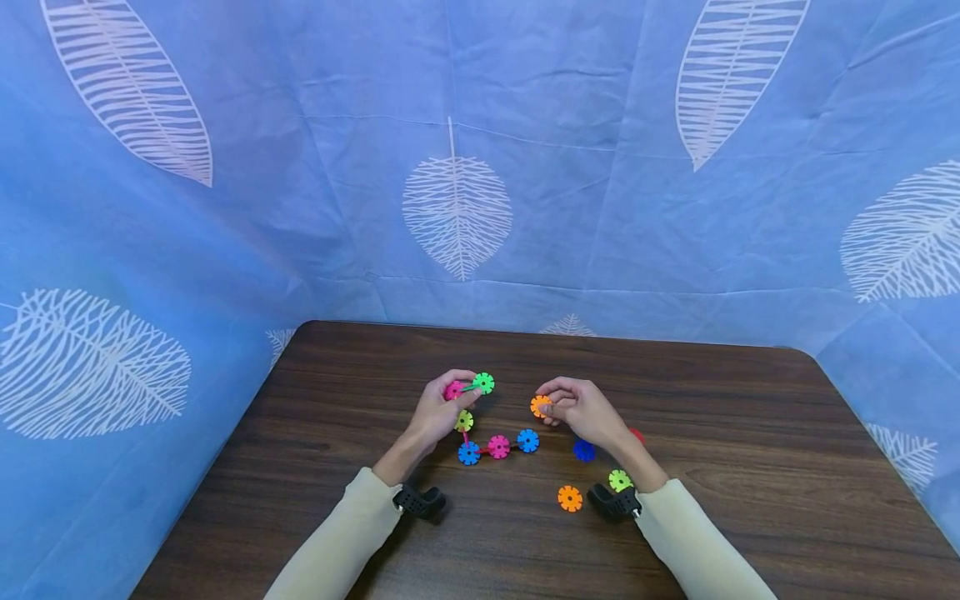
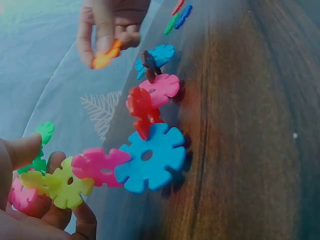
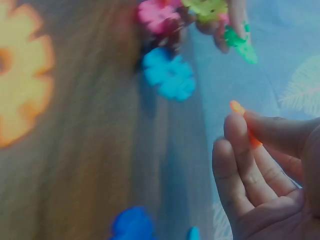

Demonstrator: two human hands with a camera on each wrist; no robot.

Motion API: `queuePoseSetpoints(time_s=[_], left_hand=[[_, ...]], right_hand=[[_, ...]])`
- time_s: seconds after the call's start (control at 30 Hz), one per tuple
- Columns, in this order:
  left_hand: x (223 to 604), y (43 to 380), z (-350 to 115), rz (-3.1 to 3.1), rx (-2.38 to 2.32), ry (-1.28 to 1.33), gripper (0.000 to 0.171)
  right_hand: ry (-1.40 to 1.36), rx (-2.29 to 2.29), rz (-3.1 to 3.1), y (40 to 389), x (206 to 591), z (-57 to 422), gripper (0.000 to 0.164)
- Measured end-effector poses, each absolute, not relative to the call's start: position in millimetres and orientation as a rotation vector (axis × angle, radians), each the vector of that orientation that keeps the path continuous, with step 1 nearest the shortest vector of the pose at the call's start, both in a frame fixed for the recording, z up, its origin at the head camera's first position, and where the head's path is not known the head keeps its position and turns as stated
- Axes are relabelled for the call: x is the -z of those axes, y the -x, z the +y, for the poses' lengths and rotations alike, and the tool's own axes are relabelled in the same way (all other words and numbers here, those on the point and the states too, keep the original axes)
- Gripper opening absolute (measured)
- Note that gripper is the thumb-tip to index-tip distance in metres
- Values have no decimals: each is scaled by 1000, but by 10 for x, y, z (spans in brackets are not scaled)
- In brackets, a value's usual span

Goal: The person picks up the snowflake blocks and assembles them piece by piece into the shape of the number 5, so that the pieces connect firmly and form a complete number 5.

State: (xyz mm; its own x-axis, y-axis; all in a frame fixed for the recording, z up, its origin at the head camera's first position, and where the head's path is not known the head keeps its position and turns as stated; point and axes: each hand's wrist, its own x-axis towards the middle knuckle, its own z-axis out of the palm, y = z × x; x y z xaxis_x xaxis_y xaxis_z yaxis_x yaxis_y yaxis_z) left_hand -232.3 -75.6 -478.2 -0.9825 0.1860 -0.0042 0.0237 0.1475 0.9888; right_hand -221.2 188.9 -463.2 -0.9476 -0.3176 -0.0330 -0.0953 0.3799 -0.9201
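My left hand (image 1: 435,415) grips one end of a chain of notched plastic snowflake discs, near a pink disc (image 1: 453,390) and a green disc (image 1: 483,383). From there the chain bends through a yellow-green disc (image 1: 464,422) to a light blue disc (image 2: 150,159), with a pink disc (image 1: 498,447) and another blue disc (image 1: 528,441) further along. Red and dark discs (image 2: 142,111) stand on edge between the flat ones. To the right of the chain, my right hand (image 1: 588,412) pinches a single orange disc (image 1: 539,406) between thumb and finger, apart from the green one.
Loose discs lie on the brown wooden table (image 1: 750,433) around my right forearm: an orange one (image 1: 570,498), a yellow-green one (image 1: 620,480), a dark blue one (image 1: 584,451) and a partly hidden red one (image 1: 637,435). A blue leaf-patterned cloth (image 1: 337,208) hangs behind the table.
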Motion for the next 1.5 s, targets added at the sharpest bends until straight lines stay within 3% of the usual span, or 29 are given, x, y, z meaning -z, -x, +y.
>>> queuePoseSetpoints(time_s=[0.8, 1.5], left_hand=[[4712, 2293, -689, 2316, -1875, -281, 21], [4684, 2303, -694, 2250, -1896, -341, 20]], right_hand=[[412, 1771, 2285, 2378, 4307, 1544, 39], [403, 1748, 2331, 2410, 4281, 1427, 35]])
